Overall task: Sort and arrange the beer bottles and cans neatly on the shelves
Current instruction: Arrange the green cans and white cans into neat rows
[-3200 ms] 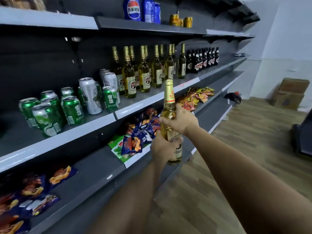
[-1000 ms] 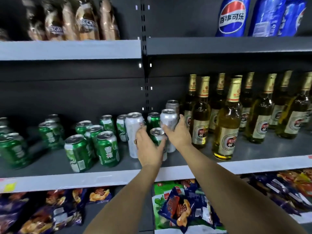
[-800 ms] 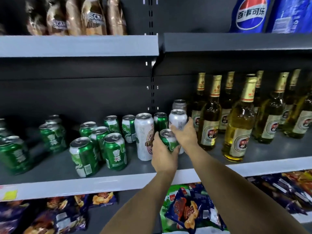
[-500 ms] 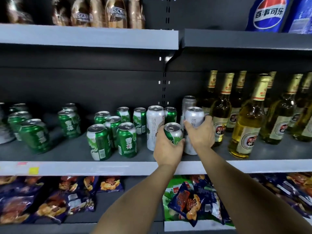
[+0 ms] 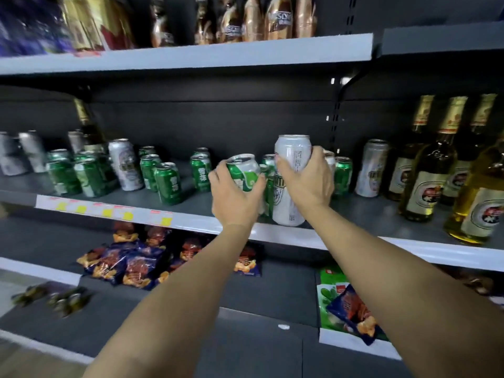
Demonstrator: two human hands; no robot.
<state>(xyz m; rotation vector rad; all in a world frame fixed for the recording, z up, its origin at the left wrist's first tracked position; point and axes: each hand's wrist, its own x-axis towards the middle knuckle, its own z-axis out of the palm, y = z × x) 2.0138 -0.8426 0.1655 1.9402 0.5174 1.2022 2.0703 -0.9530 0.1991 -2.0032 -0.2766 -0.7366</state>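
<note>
We hold a short green can (image 5: 243, 174), tilted, in our left hand (image 5: 235, 194), fingers wrapped round it. Our right hand (image 5: 306, 179) grips a tall silver can (image 5: 291, 170) just beside it, both over the middle shelf (image 5: 191, 216). Amber bottles (image 5: 425, 170) stand to the right.

A dark grey metal shelf (image 5: 362, 214) with a pale front edge strip runs across a black-backed store rack. A tall white aluminium can (image 5: 124, 165) stands upright on it as the landmark. Left of that can cluster short green aluminium cans (image 5: 64, 175) and, farther left, blurred silver cans (image 5: 32, 151). Behind it stands a dark glass bottle with gold foil neck (image 5: 87, 126). Right of it stand more green cans (image 5: 169, 184), then another tall white can (image 5: 372, 167), then amber glass beer bottles with gold foil necks (image 5: 425, 165) at the far right. Yellow and pink price tags (image 5: 117, 212) sit on the edge strip below the landmark can.
</note>
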